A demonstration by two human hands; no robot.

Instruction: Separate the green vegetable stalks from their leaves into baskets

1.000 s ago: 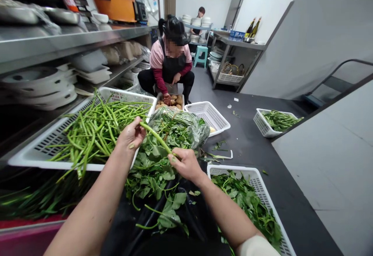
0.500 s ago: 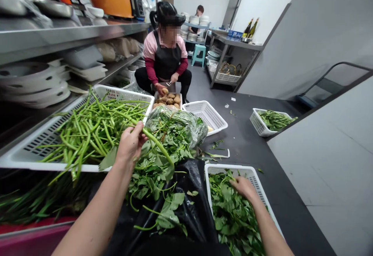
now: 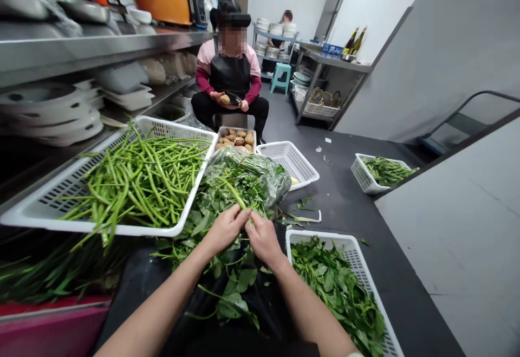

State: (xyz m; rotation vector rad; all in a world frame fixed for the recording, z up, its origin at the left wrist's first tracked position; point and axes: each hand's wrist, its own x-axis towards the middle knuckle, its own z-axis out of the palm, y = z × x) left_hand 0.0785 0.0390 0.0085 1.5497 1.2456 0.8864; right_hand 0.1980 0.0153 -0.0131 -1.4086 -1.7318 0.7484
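Observation:
My left hand (image 3: 226, 229) and my right hand (image 3: 263, 238) meet over the middle of my lap, both closed on one thick green stem (image 3: 234, 192). The stem's upper end points away from me; its lower end is hidden by my fingers. Beneath and beyond them lies a heap of leafy greens (image 3: 207, 213), partly in a clear plastic bag (image 3: 276, 181). To the left, a white basket (image 3: 160, 231) holds many long bare stems (image 3: 140, 175). At the lower right, another white basket (image 3: 349, 238) is filled with leaves (image 3: 333, 281).
A co-worker (image 3: 229, 72) sits opposite, holding a potato (image 3: 225, 99) and a peeler, behind a box of potatoes (image 3: 239, 139). A white basket (image 3: 298, 162) stands nearby. Steel shelves (image 3: 109, 53) line the left. A basket of green pods (image 3: 385, 173) sits by the right wall.
My left hand has moved right with the stem, away from the stem basket. My right hand has left the leaf basket and joined it on the stem. The co-worker has lifted a potato.

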